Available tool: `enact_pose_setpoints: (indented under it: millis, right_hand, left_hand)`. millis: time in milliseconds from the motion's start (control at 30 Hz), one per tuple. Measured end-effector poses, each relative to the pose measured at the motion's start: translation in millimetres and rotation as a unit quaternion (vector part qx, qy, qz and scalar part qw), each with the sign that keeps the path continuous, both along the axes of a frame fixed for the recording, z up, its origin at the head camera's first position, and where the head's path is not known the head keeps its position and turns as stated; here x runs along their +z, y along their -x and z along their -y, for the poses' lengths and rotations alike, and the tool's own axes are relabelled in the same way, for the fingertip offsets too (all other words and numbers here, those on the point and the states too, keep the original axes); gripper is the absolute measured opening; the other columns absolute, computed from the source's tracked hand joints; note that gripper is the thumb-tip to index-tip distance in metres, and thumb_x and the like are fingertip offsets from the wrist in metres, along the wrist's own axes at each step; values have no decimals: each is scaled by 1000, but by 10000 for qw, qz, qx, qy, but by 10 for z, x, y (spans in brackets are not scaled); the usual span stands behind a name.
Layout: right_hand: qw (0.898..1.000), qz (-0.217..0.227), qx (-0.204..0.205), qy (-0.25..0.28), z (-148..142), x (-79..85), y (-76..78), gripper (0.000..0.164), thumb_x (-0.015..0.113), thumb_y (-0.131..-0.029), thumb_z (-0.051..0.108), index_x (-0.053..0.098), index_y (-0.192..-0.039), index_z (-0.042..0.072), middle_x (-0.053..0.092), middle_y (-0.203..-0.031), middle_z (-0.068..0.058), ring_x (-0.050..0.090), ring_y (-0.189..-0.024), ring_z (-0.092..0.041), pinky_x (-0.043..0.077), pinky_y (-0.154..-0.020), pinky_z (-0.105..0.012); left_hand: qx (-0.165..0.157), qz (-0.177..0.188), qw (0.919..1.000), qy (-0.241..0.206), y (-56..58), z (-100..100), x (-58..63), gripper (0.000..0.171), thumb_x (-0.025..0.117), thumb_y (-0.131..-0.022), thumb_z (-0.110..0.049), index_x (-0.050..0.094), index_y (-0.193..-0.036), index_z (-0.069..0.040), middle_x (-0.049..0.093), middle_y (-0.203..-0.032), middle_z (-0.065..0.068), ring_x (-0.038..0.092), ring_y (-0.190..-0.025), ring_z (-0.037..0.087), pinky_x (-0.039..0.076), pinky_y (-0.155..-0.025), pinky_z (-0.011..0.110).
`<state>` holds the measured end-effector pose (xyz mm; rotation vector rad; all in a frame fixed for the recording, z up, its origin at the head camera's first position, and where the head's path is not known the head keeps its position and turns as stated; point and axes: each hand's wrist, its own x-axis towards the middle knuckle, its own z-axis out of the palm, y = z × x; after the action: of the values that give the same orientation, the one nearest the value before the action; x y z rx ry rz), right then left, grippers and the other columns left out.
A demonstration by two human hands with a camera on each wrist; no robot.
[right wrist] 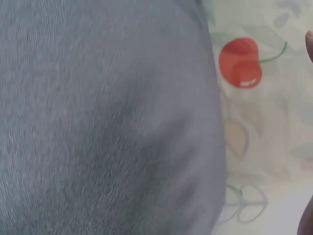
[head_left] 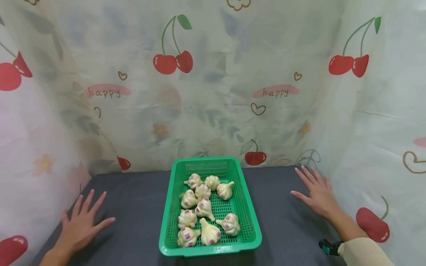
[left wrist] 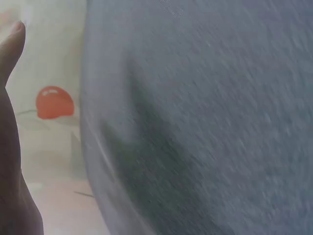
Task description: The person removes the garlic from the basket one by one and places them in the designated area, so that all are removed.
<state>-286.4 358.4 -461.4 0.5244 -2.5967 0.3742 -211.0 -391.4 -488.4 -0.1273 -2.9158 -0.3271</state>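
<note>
In the head view a green plastic basket (head_left: 254, 225) stands on the dark table, with several garlic bulbs (head_left: 210, 232) lying loosely inside, most of them toward its left side. My left hand (head_left: 79, 227) is spread over the table's left part, fingers straight, well apart from the basket. On the far right my right hand (head_left: 317, 194) is also spread, fingers extended and holding nothing. The left wrist view shows part of the left hand (left wrist: 12, 142) at its edge and a hand-shaped shadow on the cloth. Only slivers of the right hand (right wrist: 308, 220) show in the right wrist view.
A dark grey cloth (head_left: 133, 214) covers the table. Pale curtains printed with cherries (head_left: 173, 63) and the word "happy" enclose it at the back and both sides. By the right sleeve (head_left: 362, 251) is a small black and teal strap piece (head_left: 329, 247).
</note>
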Motion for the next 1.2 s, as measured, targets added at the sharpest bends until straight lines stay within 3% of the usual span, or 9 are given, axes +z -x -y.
enact_pose_setpoints:
  millis: [333,567,733,933,1067,1133,1200]
  right_hand:
    - [9973,-318,476,462,246,185,-63,84,71,-86,40,28,-155,20,24,-158,-12,7,-146,-33,-1,-105,-69]
    - [9922,-179,798,936,433,285,-124,84,71,-86,36,27,-156,20,22,-159,-12,7,-146,-34,-2,-107,-66]
    - [9827,-87,1164,1439,572,348,-155,84,74,-85,27,28,-155,16,22,-159,-11,9,-145,-37,7,-107,-66]
    - [9731,-223,1374,1837,719,394,-199,86,77,-81,18,31,-154,15,25,-158,-10,16,-144,-32,18,-107,-64]
    - [9656,-619,1549,1993,805,423,-226,83,78,-79,15,38,-151,10,35,-154,-11,28,-141,-25,24,-112,-39]
    - [9592,-859,1698,2089,845,438,-231,78,79,-79,14,42,-148,7,41,-150,-12,34,-137,-21,26,-108,-25]
    - [9522,-1054,1844,2195,885,452,-236,74,78,-79,13,45,-145,4,46,-146,-13,40,-132,-19,29,-104,-18]
  left_hand:
    - [-329,-714,9955,-527,14,-252,165,92,62,-89,-54,6,-158,-31,-8,-162,9,-6,-143,45,-5,-90,81]
    - [-741,-1136,9867,-896,16,-476,297,90,68,-88,-44,14,-158,-27,2,-162,13,-2,-145,41,-2,-98,76]
    - [-1083,-1417,9726,-1490,13,-627,380,87,73,-85,-33,23,-156,-23,10,-161,14,3,-145,40,4,-100,75]
    - [-1459,-1561,9479,-2362,-4,-811,498,83,75,-83,-19,32,-154,-18,18,-160,10,9,-143,41,4,-103,71]
    - [-1617,-1750,9316,-2745,-25,-915,570,77,74,-82,-9,38,-151,-15,25,-157,6,18,-142,33,11,-105,66]
    - [-1624,-1900,9255,-2846,-39,-961,592,74,73,-82,-6,42,-148,-13,30,-156,5,22,-141,23,14,-110,52]
    - [-1645,-2076,9189,-2922,-46,-1003,607,70,72,-81,-2,46,-146,-11,34,-153,5,26,-139,14,18,-110,36]
